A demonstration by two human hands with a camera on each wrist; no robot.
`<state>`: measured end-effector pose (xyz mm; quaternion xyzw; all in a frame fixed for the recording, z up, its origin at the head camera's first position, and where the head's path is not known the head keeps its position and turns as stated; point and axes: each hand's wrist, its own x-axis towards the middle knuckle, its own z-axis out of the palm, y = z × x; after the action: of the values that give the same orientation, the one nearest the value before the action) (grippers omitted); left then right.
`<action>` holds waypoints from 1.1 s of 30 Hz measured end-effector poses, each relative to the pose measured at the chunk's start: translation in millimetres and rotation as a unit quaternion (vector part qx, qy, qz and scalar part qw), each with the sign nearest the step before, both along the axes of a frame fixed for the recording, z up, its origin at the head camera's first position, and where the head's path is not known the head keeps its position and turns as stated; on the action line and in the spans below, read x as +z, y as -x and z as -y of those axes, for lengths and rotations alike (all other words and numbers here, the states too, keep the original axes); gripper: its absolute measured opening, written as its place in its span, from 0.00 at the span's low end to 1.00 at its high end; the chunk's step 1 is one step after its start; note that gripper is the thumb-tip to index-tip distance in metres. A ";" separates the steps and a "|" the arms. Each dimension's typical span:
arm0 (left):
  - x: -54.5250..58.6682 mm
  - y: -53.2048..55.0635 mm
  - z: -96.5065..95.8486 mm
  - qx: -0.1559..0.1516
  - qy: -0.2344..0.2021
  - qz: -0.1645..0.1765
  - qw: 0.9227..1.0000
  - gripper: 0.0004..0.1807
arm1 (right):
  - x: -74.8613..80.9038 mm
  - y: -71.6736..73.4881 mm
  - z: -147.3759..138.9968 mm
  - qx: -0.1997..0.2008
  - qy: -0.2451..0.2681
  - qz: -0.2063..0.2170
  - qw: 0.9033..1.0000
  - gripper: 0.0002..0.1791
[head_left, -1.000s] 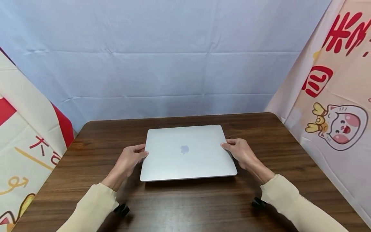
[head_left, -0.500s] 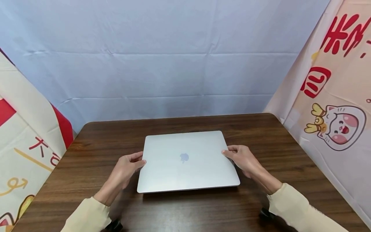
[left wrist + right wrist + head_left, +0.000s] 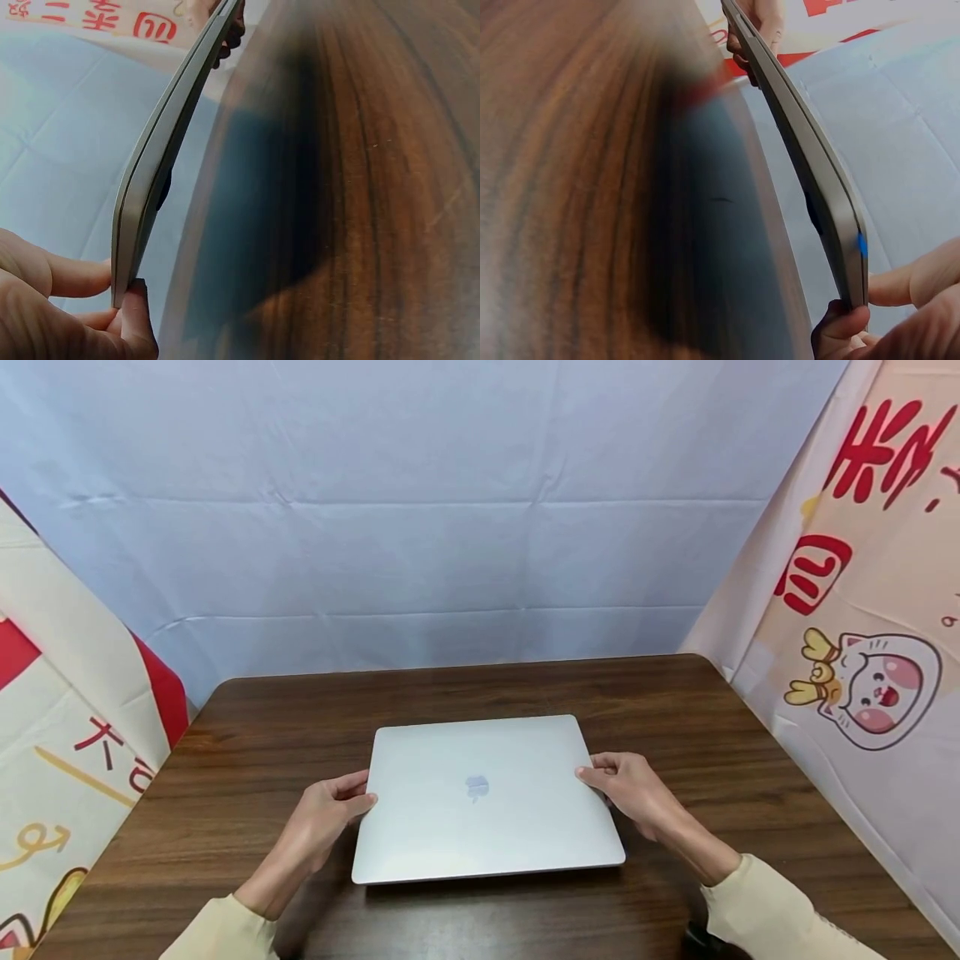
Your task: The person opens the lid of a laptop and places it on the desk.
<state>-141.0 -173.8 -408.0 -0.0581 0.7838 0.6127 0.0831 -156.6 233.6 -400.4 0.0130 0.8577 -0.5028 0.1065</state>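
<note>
A closed silver laptop [image 3: 480,827] with an apple logo on its lid is held level by both hands over the wooden table. My left hand [image 3: 318,818] pinches its left edge, thumb on the lid and fingers beneath. On the opposite edge my right hand [image 3: 633,789] grips the same way. In the left wrist view the laptop [image 3: 161,142] shows edge-on, raised off the tabletop, with its dark reflection below. The right wrist view shows the laptop's edge [image 3: 810,150] too, with a small blue mark [image 3: 862,244] near one corner.
The dark wooden table [image 3: 480,689] extends all round the laptop. A pale blue cloth [image 3: 420,552] hangs behind the far edge. Printed cloths stand at both sides, the right cloth [image 3: 765,760] with a cartoon figure, the left cloth [image 3: 67,610] with red patches.
Both hands have brought the laptop nearer to me, down the head view, and it looks slightly larger. The grip on both edges stays the same.
</note>
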 end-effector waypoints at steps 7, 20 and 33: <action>-4.9 -6.9 -0.6 0.006 0.025 0.008 1.000 0.27 | -7.0 -5.1 1.3 -0.001 -0.011 0.006 1.000 0.30; -13.1 -17.5 -4.7 0.006 0.026 0.013 1.000 0.26 | -16.5 -14.3 -3.2 -0.003 -0.001 0.024 1.000 0.20; -17.4 -21.9 -5.8 -0.001 0.048 0.016 0.999 0.26 | -22.4 -20.1 -4.5 0.009 0.009 0.024 1.000 0.12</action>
<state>-119.2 -168.0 -425.3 -0.0714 0.8109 0.5732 0.0937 -136.5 238.1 -422.7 0.0168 0.8505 -0.5088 0.1320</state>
